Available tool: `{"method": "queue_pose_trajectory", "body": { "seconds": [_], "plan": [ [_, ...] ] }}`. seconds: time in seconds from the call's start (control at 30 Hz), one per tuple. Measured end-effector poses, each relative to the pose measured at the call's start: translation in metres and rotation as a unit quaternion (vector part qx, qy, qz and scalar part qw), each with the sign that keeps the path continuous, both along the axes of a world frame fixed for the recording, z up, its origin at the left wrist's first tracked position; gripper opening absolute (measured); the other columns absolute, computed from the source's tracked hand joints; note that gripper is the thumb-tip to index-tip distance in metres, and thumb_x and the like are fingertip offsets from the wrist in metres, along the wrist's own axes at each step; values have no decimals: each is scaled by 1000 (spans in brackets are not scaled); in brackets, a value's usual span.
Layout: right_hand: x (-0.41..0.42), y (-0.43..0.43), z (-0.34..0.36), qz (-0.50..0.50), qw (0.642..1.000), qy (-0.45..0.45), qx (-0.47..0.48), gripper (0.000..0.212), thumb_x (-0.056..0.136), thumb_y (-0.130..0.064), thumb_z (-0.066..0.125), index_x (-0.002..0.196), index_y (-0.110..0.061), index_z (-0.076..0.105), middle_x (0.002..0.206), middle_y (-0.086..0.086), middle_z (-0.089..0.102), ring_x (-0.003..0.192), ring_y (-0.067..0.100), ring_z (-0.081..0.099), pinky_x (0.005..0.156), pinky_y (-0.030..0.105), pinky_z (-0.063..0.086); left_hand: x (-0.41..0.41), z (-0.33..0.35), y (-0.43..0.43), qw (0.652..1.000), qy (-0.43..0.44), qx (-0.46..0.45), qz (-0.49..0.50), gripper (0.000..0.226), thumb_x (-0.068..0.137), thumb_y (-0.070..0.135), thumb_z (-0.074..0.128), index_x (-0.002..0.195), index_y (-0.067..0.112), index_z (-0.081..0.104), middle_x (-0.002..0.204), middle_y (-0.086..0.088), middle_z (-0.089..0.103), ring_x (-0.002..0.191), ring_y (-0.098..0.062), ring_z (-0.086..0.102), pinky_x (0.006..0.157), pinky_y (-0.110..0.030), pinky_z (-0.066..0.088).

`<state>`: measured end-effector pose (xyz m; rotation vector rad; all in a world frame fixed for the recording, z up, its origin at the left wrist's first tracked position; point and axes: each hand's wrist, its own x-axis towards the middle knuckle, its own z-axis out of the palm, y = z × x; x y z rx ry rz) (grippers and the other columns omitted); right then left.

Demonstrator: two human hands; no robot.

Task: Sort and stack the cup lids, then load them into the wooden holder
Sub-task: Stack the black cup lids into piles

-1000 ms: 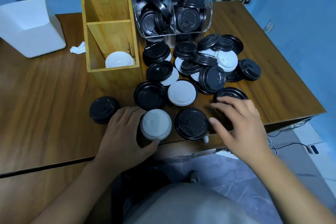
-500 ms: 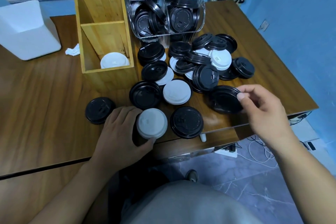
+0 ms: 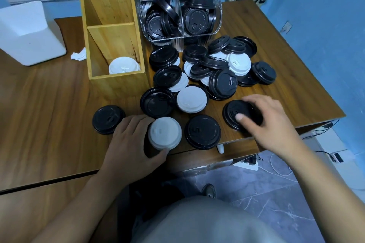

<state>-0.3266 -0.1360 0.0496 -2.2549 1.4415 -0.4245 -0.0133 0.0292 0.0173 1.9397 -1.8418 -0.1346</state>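
Note:
My left hand (image 3: 128,144) grips a short stack of lids topped by a white lid (image 3: 165,132) near the table's front edge. My right hand (image 3: 264,122) curls over a black lid (image 3: 236,113) at the front right, thumb on its top. A single black lid (image 3: 202,132) lies between the two hands. Behind them sits a pile of black and white lids (image 3: 215,71). The wooden holder (image 3: 116,85) stands at the left with white lids (image 3: 123,66) in its front compartment.
A clear plastic bin (image 3: 215,16) full of black lids stands behind the pile. A white box (image 3: 27,33) and a crumpled tissue (image 3: 79,55) lie at the left. Another black lid (image 3: 107,119) rests left of my left hand. The table edge (image 3: 320,122) is close on the right.
My right hand lifted the black lid by its rim at the right, turned it over and now holds it dome side up on the table. My left hand stayed on the stack.

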Motion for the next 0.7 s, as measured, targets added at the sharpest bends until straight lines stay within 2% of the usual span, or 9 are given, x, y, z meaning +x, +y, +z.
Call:
{"method": "queue_pose_trajectory", "body": {
  "seconds": [0.07, 0.13, 0.23, 0.33, 0.5, 0.7],
  "plan": [
    [2, 3, -6, 45, 998, 44, -7, 61, 85, -54, 68, 138, -26, 55, 143, -5, 50, 134, 19, 37, 110, 40, 37, 0, 0, 0, 1000, -1, 0, -1, 71, 76, 58, 73, 127, 10, 59, 125, -1, 58, 118, -23, 52, 107, -39, 40],
    [3, 3, -8, 42, 998, 43, -19, 65, 81, -54, 73, 136, -25, 57, 142, -5, 53, 133, 20, 39, 110, 40, 39, 0, 0, 0, 1000, 2, 0, -1, 71, 76, 58, 72, 127, 10, 59, 125, -2, 58, 119, -23, 52, 108, -39, 40],
    [10, 10, -2, 6, 998, -63, -13, 63, 73, -52, 80, 128, -28, 61, 130, -11, 58, 124, 16, 47, 104, 29, 38, 0, 1, 1, 1000, 4, 2, 0, 71, 76, 59, 72, 127, 11, 59, 126, -1, 58, 120, -23, 52, 107, -40, 41],
    [26, 28, 0, 45, 988, -141, -33, 60, 72, -54, 79, 125, -28, 65, 127, -9, 58, 124, 18, 52, 107, 31, 40, 0, 1, 1, 1000, 5, 2, 0, 71, 76, 59, 72, 128, 11, 59, 126, -1, 58, 120, -24, 52, 107, -42, 41],
    [52, 51, -16, 121, 988, -97, -26, 64, 75, -58, 75, 131, -28, 64, 134, -10, 51, 127, 13, 48, 107, 23, 38, 1, -1, 1, 1000, 4, 5, 0, 72, 76, 59, 74, 128, 12, 58, 127, 0, 57, 122, -24, 51, 107, -44, 41],
    [60, 56, -25, 131, 989, -53, -51, 64, 80, -59, 70, 136, -28, 60, 138, -9, 47, 126, 15, 47, 99, 36, 50, 1, -1, 1, 1000, 7, 8, 3, 73, 75, 60, 75, 128, 13, 58, 128, 0, 57, 122, -24, 51, 106, -45, 42]
  ]
}}
